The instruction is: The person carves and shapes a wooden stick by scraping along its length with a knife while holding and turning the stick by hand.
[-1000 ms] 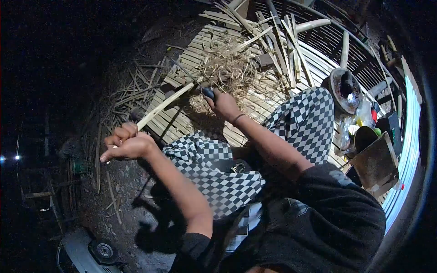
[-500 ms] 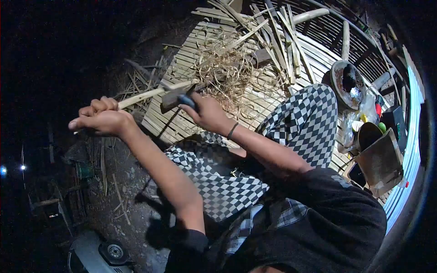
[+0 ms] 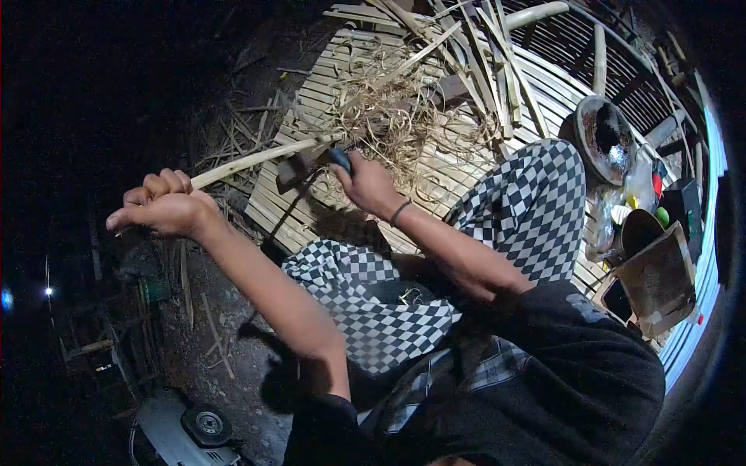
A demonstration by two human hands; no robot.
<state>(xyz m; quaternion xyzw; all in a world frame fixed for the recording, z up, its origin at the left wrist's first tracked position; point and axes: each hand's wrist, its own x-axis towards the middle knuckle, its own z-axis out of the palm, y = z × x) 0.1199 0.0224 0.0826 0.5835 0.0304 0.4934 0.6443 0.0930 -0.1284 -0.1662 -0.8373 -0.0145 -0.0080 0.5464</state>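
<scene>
My left hand (image 3: 159,206) is closed round the near end of a long, pale strip of split bamboo (image 3: 252,160), which bows slightly. The strip's far end reaches over the pile of shavings (image 3: 385,116). In my right hand (image 3: 371,186) is a broad-bladed knife, its dark bluish handle (image 3: 340,160) inside my fingers. The knife's blade (image 3: 292,172) points left, just below the strip near its far end. I cannot tell whether the edge touches the strip.
I sit on a slatted bamboo platform (image 3: 311,101). Loose bamboo strips (image 3: 497,74) lie at its far side. To the right are a round basin (image 3: 602,140), plastic bags and a cardboard box (image 3: 657,279). Lower left, a vehicle (image 3: 179,431) stands on dark ground.
My right hand and the knife have moved right, toward the strip's far end. My left hand has shifted slightly left, still gripping the strip. The view has shifted a little.
</scene>
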